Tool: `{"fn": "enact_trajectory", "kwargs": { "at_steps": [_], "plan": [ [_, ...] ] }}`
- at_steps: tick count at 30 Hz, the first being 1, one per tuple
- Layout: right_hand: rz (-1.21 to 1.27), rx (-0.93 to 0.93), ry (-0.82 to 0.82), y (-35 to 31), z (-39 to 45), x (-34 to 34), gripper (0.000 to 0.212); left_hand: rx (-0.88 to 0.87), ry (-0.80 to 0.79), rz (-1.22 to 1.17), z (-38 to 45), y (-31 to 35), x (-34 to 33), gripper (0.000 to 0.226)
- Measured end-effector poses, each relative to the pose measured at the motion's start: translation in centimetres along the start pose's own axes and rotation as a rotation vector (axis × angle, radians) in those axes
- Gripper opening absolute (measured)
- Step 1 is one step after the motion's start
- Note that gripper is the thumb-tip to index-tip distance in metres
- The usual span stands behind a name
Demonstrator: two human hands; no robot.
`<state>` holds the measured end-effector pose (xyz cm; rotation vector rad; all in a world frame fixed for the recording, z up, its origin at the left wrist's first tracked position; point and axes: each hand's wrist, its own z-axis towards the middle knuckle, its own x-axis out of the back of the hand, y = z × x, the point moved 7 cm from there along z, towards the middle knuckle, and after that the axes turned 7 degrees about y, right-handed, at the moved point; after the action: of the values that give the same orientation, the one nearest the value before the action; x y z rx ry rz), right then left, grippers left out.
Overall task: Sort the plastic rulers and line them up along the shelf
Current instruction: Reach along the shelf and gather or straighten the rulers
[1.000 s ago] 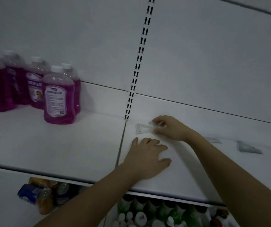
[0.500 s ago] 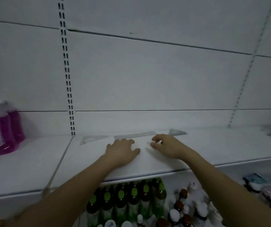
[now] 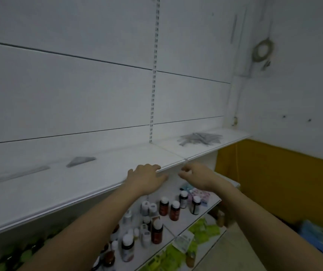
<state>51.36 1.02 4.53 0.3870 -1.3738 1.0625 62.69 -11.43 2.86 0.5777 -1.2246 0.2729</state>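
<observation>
So both hands are out over the front edge of the white shelf (image 3: 98, 180) and neither has anything in it. Left hand (image 3: 147, 179) lies palm down, fingers spread and pretty much flat, tips on the shelf lip. Right hand (image 3: 194, 176) is just beside it, past the edge in the air, fingers loosely curled, holding nothing.

Rulers are in two spots. Over on the left part of the shelf, near the back wall, a long straight ruler (image 3: 16, 176) lies flat, and just right of it sits a triangle ruler (image 3: 81, 161), the two close but not touching. Way off at the right end of the shelf there's a messy pile of rulers (image 3: 199, 138), all criss-crossed, well apart from both hands.

Labels: honestly can't read any. The lower shelf has a bunch of bottles (image 3: 168, 209), some dark brown with white caps, some white, all too blurry for brand names. Yellow-green packets (image 3: 203, 230) lie on the shelf below that, print unreadable too. The slotted upright (image 3: 153, 94) on the back wall has no writing I can make out.
</observation>
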Motion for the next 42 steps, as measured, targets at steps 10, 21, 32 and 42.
{"fn": "enact_trajectory", "kwargs": {
  "at_steps": [10,21,32,42],
  "plan": [
    [0.033,-0.165,0.035,16.7,0.4,2.6,0.052,-0.136,-0.083,-0.035,7.9,14.0,-7.4,0.065],
    [-0.089,-0.185,-0.025,30.3,12.0,4.6,0.053,-0.134,-0.032,-0.088,24.4,20.2,-14.1,0.059],
    [0.002,-0.184,-0.006,41.1,24.8,4.8,0.047,-0.120,0.025,-0.079,39.0,23.7,-18.4,0.050],
    [0.174,0.068,-0.015,46.9,38.7,3.8,0.041,0.093,0.171,-0.028,51.0,23.7,-20.3,0.041]
  ]
}}
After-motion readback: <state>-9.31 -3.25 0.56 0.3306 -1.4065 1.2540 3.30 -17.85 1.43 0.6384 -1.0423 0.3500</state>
